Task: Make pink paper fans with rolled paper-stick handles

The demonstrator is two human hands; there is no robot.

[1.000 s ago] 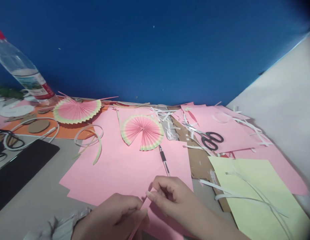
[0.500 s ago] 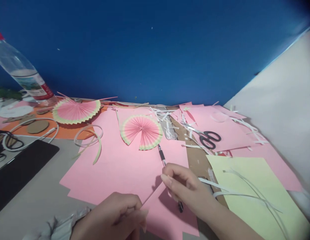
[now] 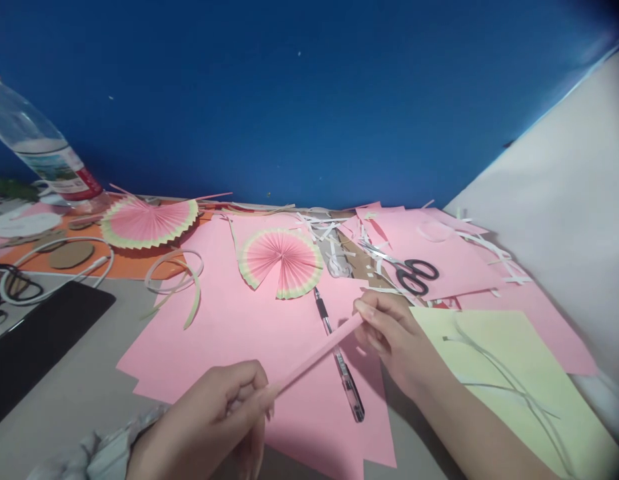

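A narrow pink paper strip is stretched slantwise between my two hands. My left hand pinches its lower end, and my right hand pinches the upper end between thumb and fingers. Beneath the strip a pen with a black grip lies on pink paper sheets. Just beyond the pen rests a pleated pink paper fan with a pale yellow-green rim and a wedge-shaped gap at the front. A second pleated fan lies farther left.
Black-handled scissors lie on pink paper at the right. A pale green sheet carries thin white strips. To the left are a black phone-like slab, a white cable, a cardboard disc and a plastic bottle. A blue wall stands behind.
My right hand has moved up and to the right, my left hand slightly up and left. More of the paper strip now shows between them, and the pen is uncovered.
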